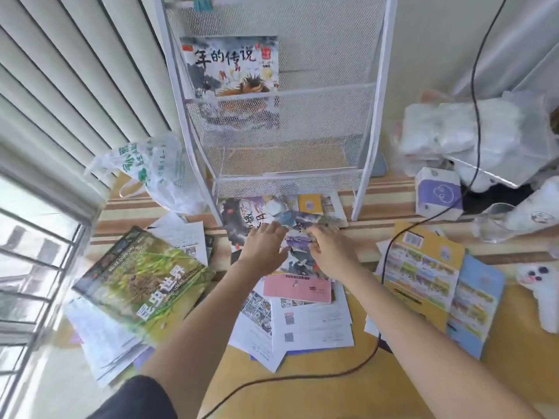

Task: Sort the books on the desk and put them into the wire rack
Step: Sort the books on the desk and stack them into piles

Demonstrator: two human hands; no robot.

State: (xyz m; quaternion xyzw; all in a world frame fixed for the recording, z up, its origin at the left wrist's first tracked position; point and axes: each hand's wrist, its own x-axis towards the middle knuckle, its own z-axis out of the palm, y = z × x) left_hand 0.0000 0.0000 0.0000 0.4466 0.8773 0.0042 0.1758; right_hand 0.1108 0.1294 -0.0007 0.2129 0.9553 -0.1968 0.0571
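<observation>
A white wire rack (375,95) stands at the back of the desk, with one ink-painted picture book (231,68) upright in its upper pocket. Below the rack lies a pile of illustrated books (299,211). My left hand (264,246) and my right hand (328,247) rest side by side on a purple-and-grey picture book (298,258) on top of that pile, fingers spread over its cover. A large green insect book (142,282) lies to the left. A pink booklet (298,288) and white sheets (311,325) lie nearer me.
A yellow and blue folded booklet (423,267) lies at right. A black cable (390,246) crosses the desk. A plastic bag (151,170) sits left of the rack. A tissue pack (438,192), a glass (491,222) and a plush toy (541,285) stand at right.
</observation>
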